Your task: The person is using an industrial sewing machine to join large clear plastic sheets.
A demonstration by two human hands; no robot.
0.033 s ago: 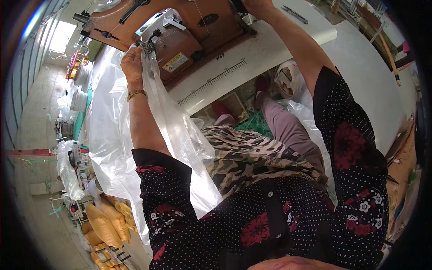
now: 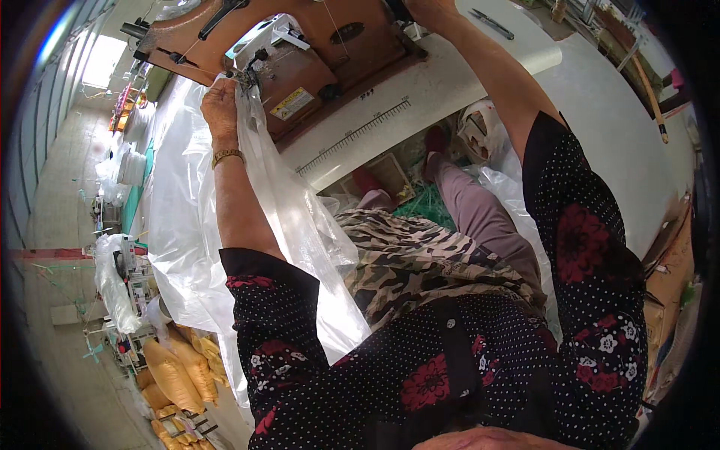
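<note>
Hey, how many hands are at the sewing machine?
2. The left hand grips the translucent plastic sheet at the left end of the sewing machine; the right hand is near its right end, partly cut off by the picture's top edge.

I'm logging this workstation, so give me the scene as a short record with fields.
Machine: brown sewing machine on a white tabletop
Left hand: grips clear plastic sheeting at the machine's left end
Right hand: near the machine's right end, partly out of frame
Tabletop: printed ruler scale; slim metal tool
Background: yellow sacks, lower left
</note>
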